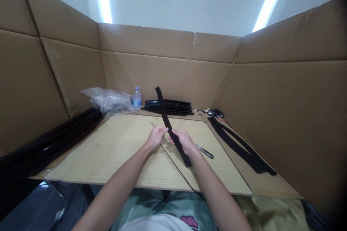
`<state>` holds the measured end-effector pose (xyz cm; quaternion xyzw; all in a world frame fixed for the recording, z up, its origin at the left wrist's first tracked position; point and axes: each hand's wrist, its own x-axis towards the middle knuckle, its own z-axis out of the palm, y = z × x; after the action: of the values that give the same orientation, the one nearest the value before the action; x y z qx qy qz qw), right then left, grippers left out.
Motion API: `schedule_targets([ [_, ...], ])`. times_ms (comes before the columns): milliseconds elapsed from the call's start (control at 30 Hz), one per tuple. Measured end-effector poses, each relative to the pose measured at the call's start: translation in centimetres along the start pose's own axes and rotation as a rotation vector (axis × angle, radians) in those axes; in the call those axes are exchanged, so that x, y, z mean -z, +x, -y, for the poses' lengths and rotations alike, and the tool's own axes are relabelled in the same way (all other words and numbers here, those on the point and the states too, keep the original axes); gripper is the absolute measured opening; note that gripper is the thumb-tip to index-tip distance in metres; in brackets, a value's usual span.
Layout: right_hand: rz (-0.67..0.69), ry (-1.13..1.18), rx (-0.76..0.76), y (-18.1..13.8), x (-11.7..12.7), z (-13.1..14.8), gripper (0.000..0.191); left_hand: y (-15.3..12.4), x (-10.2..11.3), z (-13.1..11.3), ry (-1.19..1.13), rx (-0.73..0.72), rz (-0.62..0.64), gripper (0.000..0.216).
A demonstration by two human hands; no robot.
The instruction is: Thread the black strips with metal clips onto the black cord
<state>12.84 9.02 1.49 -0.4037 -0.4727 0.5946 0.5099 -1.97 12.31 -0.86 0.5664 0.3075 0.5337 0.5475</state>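
Note:
A long, slightly curved black rubber strip (163, 110) is held up above the wooden tabletop (119, 151), slanting from the far end down toward me. My right hand (184, 140) is wrapped around its lower part. My left hand (156, 136) pinches something thin beside the strip's middle; a thin black wire (176, 168) runs from there down over the table's near edge. Whether the pinch holds the wire or the strip's edge is unclear.
Cardboard walls surround the table. A stack of black strips (169, 107) lies at the back, more strips (238, 144) lie on the right and a long bundle (54, 139) on the left. A water bottle (137, 98), a plastic bag (108, 99) and a metal tool (204, 151) are nearby.

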Motion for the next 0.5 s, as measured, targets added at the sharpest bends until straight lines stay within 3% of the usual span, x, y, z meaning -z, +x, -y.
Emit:
schedule_targets([
  [133,0.017,0.000,0.040,-0.15,-0.20,-0.15,0.024,0.05,-0.13,0.14,0.005,0.004,-0.017,0.040],
  [300,0.057,-0.054,0.042,-0.36,0.14,-0.11,0.029,-0.11,-0.22,-0.02,-0.080,0.040,0.066,0.038],
  [500,0.093,0.021,0.045,-0.79,-0.20,0.10,0.043,-0.13,-0.29,0.34,-0.162,0.102,0.080,0.037],
])
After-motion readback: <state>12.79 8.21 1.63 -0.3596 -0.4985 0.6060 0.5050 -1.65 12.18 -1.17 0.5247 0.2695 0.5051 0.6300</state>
